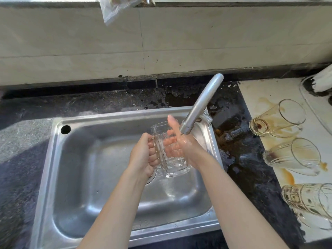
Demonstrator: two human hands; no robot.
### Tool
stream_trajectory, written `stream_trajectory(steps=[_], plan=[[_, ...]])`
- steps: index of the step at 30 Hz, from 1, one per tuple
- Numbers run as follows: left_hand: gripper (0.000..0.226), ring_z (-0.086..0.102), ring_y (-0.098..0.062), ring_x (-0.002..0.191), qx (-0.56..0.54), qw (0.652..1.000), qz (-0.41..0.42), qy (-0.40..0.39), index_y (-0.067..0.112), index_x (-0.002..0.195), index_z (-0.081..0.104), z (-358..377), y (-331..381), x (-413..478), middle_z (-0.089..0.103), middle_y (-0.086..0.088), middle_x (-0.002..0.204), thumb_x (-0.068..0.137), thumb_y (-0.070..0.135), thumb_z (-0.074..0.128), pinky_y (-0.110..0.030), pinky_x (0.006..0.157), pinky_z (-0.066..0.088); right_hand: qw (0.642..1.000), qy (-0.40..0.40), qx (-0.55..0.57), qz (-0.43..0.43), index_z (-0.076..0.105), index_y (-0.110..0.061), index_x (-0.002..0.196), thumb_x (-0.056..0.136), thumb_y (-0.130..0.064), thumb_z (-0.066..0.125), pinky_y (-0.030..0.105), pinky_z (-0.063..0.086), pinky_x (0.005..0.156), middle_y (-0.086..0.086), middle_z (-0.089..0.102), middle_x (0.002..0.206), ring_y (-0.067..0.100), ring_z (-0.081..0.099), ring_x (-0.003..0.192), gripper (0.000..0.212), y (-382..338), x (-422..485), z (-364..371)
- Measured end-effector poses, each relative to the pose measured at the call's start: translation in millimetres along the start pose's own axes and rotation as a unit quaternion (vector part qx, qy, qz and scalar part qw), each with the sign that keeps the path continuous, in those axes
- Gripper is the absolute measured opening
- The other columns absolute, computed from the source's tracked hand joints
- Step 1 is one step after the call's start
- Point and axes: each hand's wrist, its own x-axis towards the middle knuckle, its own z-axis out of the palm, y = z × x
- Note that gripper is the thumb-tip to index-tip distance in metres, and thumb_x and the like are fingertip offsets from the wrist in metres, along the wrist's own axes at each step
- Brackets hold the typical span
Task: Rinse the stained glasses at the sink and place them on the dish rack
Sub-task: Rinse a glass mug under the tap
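The task looks to be in its early or middle stretch: one glass mug (167, 150) is under the tap (201, 105), held over the sink (111, 177), while three stained glasses lie on their sides on the pale board (265, 92) to the right of the sink, unwashed. No dish rack is in view, so nothing can be counted as placed. The left hand (143, 157) is curled tight round the mug's handle; the right hand (181, 141) is slipped inside the mug with fingers spread against the wall, thumb up just beside the spout. The mug is clear, thick and ribbed, tilted, and shows no brown now. The nearest fallen glass (276, 121), the middle glass (292, 157) and the patterned glass (309, 202) carry tea-coloured residue, with brown spills pooled around them.
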Motion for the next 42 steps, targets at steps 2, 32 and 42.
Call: stream_trajectory(steps=[2, 32, 42], plan=[[0.040, 0.009, -0.005, 0.024, -0.067, 0.997, -0.029, 0.015, 0.025, 0.053, 0.021, -1.3, -1.7, 2.4, 0.015, 0.010, 0.032, 0.085, 0.016, 0.043, -0.009, 0.029, 0.008, 0.998, -0.050, -0.021, 0.020, 0.055, -0.014, 0.127, 0.080, -0.073, 0.049, 0.035, 0.056, 0.070, 0.009, 0.068, 0.102, 0.027, 0.066, 0.087, 0.076, 17.7, 0.1, -8.2], [0.040, 0.047, -0.009, 0.108, 0.422, 0.884, 0.127, -0.154, 0.024, 0.063, 0.055, -31.2, -19.3, -12.0, 0.051, -0.001, 0.108, 0.098, 0.040, 0.045, -0.033, 0.099, 0.031, 0.980, 0.103, 0.125, 0.118, 0.062, -0.016, 0.109, 0.100, -0.037, 0.036, 0.046, 0.047, 0.092, 0.012, 0.065, 0.110, 0.027, 0.060, 0.102, 0.035, 63.9, 14.2, -20.5], [0.035, 0.042, -0.010, 0.058, 0.371, 0.914, 0.083, -0.140, 0.023, 0.059, 0.055, -25.5, -24.1, -11.3, 0.048, 0.010, 0.058, 0.094, 0.029, 0.055, -0.019, 0.056, 0.035, 0.871, 0.318, -0.342, -0.151, 0.062, -0.013, 0.106, 0.089, -0.016, 0.055, 0.026, 0.038, 0.074, -0.003, 0.054, 0.097, 0.016, 0.053, 0.086, 0.019, 36.6, 5.4, -51.8]])
